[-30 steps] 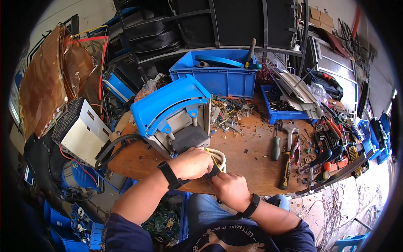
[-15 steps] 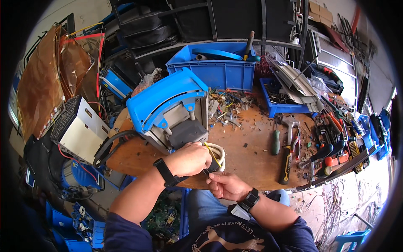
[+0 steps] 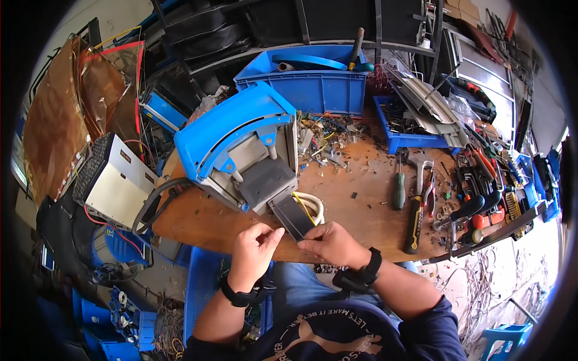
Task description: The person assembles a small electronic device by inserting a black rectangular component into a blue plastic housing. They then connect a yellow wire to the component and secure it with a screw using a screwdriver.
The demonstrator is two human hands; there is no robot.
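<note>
A blue and grey machine casing stands on the wooden table, with a dark grey block at its near side. From that block a flat dark plate slants toward me. My right hand pinches the near end of this plate between thumb and fingers. Just left of the plate's end, my left hand is closed, thumb against fingers; whatever it may hold is too small to make out. A yellow wire and a coiled cream cable lie right beside the plate, partly hidden by it.
On the right of the table lie a green screwdriver, a hammer, red pliers and several other tools. Small scrap is scattered before a blue crate. A white box stands left.
My left hand has come off the dark block and moved down and toward me. The dark plate now shows sticking out, and my right hand has moved up and right with its end.
</note>
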